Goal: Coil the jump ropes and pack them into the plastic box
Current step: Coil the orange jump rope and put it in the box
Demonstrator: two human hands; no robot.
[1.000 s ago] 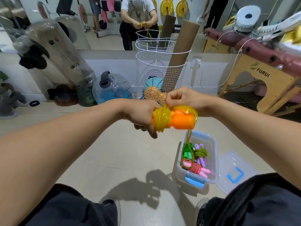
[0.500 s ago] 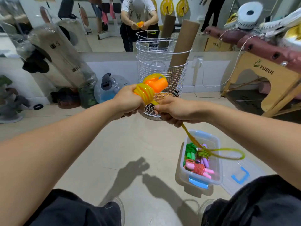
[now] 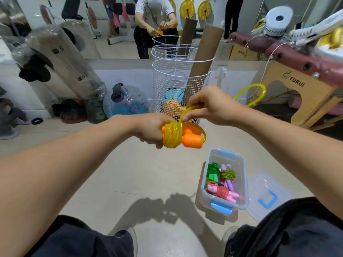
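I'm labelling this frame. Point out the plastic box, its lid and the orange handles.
plastic box (image 3: 242, 165): head view, bare right wall.
lid (image 3: 267, 198): head view, blue handle on top.
orange handles (image 3: 192, 140): head view, lower handle's rounded body.

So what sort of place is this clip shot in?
Most likely a gym or fitness studio's storage corner. A wall mirror runs above the floor, plastic-wrapped punching bags lean against the wall, and a white wire basket holds balls and cardboard tubes. A padded massage table stands at right.
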